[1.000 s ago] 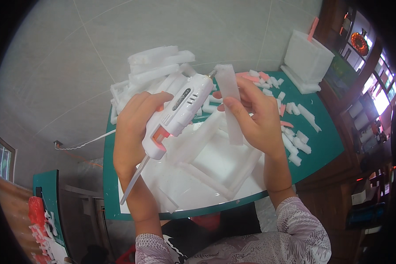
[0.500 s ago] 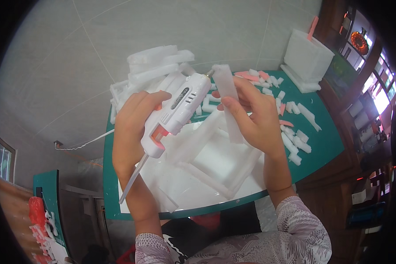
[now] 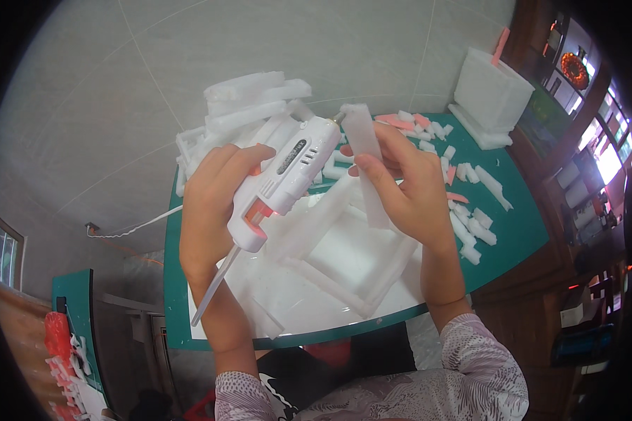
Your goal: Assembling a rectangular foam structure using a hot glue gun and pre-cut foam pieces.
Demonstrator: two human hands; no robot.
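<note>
My left hand [image 3: 214,200] is wrapped round a white hot glue gun [image 3: 286,175], and a translucent glue stick [image 3: 214,286] sticks out of its rear end. The gun's metal nozzle meets the upper end of a flat white foam strip [image 3: 367,161]. Thumb and fingers of my right hand [image 3: 411,186] pinch that strip, which stands nearly upright. Beneath both hands lies a rectangular white foam frame [image 3: 312,281] on a white sheet [image 3: 228,309]. The gun and the strip hide part of the frame's far side.
Several foam slabs [image 3: 246,95] are stacked at the far left of the green table [image 3: 512,224]. White and pink foam scraps [image 3: 470,217] lie scattered on the right. A white foam box [image 3: 491,91] stands at the far right corner. A white cord [image 3: 144,226] runs to the wall.
Hardly anything differs. The glue gun has shifted very slightly to the right, its nozzle still at the strip's top end; both hands keep their grip.
</note>
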